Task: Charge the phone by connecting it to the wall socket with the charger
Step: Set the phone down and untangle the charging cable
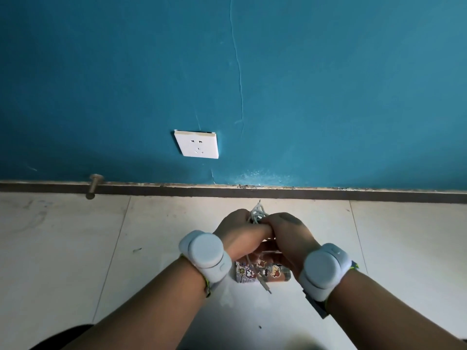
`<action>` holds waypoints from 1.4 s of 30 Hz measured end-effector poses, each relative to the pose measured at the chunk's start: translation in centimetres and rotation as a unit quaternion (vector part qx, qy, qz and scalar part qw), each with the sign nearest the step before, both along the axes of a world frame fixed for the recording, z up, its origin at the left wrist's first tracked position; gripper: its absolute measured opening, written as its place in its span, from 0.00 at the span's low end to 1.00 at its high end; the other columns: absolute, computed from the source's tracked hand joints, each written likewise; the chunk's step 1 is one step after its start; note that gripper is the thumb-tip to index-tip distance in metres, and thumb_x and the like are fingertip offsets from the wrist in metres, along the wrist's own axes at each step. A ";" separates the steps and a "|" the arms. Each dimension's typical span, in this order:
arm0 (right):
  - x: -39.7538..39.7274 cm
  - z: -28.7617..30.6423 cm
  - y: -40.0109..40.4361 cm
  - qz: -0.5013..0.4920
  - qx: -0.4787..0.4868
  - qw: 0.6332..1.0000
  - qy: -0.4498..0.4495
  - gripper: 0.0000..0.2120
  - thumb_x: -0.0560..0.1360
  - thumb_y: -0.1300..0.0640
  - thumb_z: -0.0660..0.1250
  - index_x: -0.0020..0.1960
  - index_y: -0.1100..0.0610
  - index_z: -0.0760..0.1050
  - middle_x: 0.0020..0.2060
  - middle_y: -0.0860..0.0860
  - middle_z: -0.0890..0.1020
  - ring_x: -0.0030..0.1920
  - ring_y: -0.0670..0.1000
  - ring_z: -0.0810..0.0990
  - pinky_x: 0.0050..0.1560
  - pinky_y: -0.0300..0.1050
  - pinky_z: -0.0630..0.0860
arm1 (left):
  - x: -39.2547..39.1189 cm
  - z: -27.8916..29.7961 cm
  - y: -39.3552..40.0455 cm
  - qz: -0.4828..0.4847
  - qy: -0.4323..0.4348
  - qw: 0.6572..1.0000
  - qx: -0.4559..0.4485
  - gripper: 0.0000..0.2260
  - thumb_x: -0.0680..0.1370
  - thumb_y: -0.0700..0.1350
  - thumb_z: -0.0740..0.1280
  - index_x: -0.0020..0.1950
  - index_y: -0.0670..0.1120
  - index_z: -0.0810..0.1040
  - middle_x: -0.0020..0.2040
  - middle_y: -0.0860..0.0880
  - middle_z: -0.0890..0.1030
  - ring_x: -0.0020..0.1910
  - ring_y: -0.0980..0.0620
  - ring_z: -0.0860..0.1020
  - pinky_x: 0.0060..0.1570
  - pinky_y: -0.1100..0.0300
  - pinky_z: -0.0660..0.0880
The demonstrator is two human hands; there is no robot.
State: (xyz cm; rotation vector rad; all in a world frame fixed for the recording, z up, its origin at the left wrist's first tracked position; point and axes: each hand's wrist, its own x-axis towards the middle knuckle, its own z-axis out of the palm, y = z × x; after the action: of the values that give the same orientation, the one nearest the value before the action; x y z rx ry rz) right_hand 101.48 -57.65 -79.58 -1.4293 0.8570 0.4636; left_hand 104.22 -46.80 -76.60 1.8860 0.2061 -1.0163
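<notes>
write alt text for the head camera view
Both hands, left hand and right hand, clutch a bundled white charger cable above a sticker-covered phone on the tiled floor. An empty white wall socket sits on the blue wall ahead.

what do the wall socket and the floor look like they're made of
The wall socket looks like glossy white moulded plastic: smooth face, crisp edges. The floor looks like pale glazed ceramic tile, judging by its thin straight joint lines and soft sheen, though polished stone is possible.
</notes>
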 end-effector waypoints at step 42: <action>0.8 3.4 -1.7 -0.038 0.065 0.987 -0.143 0.08 0.75 0.58 0.71 0.50 0.62 0.77 0.40 0.57 0.83 0.38 0.54 0.82 0.45 0.50 0.83 | 2.3 0.6 2.2 0.124 -0.115 0.984 -0.062 0.05 0.74 0.39 0.73 0.46 0.48 0.86 0.39 0.46 0.84 0.38 0.53 0.80 0.44 0.59 0.76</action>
State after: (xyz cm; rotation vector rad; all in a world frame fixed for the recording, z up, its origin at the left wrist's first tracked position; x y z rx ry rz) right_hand 102.32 -59.38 -76.18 -1.3011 0.6351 0.2440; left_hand 106.57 -44.58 -75.96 1.7938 0.2302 -0.6243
